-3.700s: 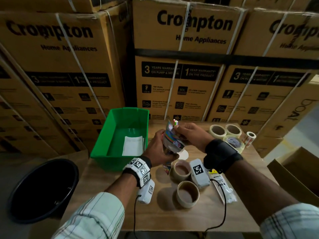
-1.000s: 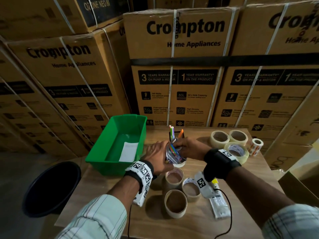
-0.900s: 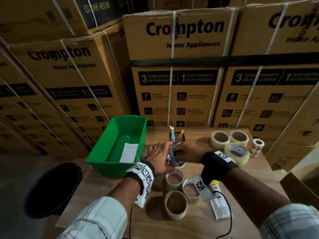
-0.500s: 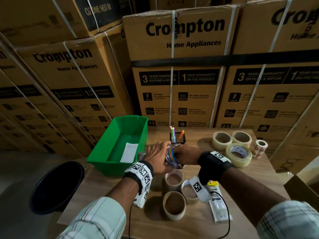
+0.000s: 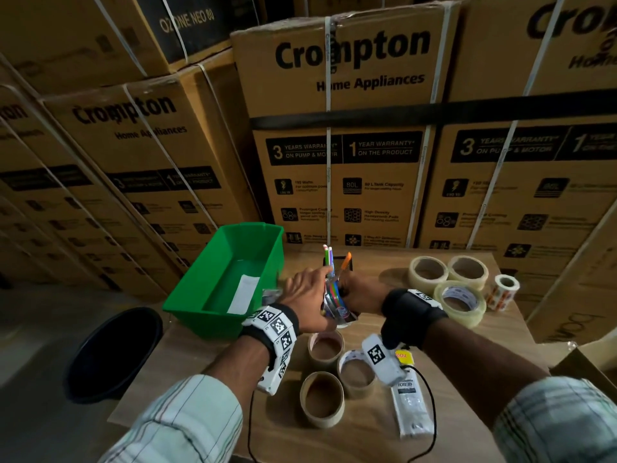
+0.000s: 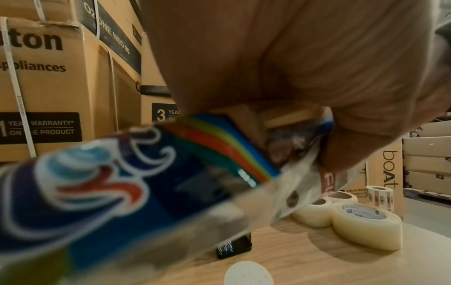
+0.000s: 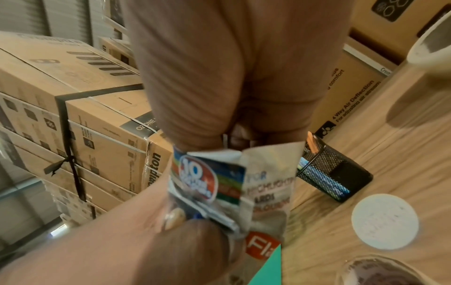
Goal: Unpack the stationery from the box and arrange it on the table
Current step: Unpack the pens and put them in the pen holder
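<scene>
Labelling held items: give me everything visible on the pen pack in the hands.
The pen pack is a clear plastic pouch with a blue printed card, a "10" badge and a rainbow stripe band; coloured pens show inside. It looks crinkled, held off the table in front of the mesh holder. The left hand and right hand both grip it. Whether it is open cannot be told.

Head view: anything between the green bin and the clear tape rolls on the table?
Yes. In the head view, both hands, left hand and right hand, hold a pen packet between the green bin and clear tape rolls; a mesh pen holder stands just behind.
</scene>
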